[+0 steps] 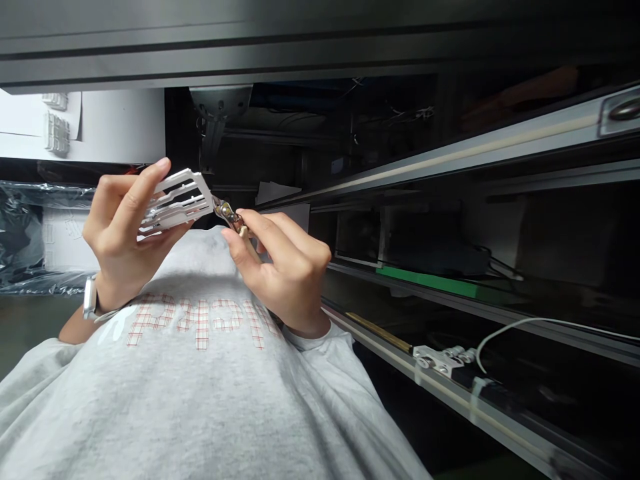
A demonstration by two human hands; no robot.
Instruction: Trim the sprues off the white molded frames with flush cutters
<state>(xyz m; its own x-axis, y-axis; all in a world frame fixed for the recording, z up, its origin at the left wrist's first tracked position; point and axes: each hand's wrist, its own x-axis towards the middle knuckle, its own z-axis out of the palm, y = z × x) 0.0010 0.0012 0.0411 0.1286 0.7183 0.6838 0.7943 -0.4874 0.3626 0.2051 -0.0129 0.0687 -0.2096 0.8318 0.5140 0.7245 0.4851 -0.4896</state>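
Note:
My left hand (123,230) is closed around a white plastic part (175,200) with several parallel ribs, held up in front of my chest. My right hand (283,263) grips a small tool with a tan handle and metal jaws (231,215). The jaws touch the right end of the white part. Both hands hover above my grey sweatshirt (200,380). A watch (90,298) sits on my left wrist.
Aluminium rails (450,163) of a conveyor frame run diagonally on the right. A green board (430,281) lies on a lower level. A white cable (525,325) and metal fittings (443,358) sit on the near rail. White sheets with more white parts (57,130) are at the far left.

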